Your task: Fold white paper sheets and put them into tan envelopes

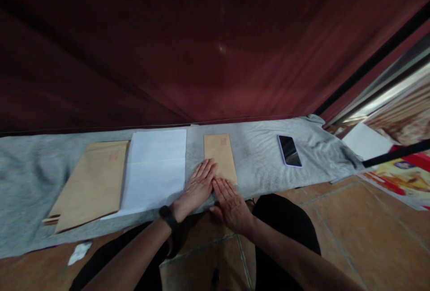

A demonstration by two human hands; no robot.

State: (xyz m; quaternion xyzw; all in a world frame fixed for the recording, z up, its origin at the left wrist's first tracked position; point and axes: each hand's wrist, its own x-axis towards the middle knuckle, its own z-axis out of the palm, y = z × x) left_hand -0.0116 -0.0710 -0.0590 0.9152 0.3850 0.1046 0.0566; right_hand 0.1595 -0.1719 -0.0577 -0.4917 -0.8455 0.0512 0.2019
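Note:
A small brown envelope (220,151) lies on the grey cloth (255,156) in front of me. My left hand (198,186) rests flat with fingers stretched out, its fingertips on the envelope's lower left edge. My right hand (230,203) also lies flat and open, fingertips touching the envelope's near edge. A dark band sits on my left wrist. Left of the hands a stack of white paper (154,167) lies on the cloth, and farther left a stack of larger brown envelopes (92,181).
A phone (289,150) lies face up on the cloth to the right. A dark red curtain (201,49) hangs behind. Tiled floor (363,228) is on the right, with a white sheet (366,141) and colourful printed paper (403,176). A crumpled white scrap (79,252) lies near my left knee.

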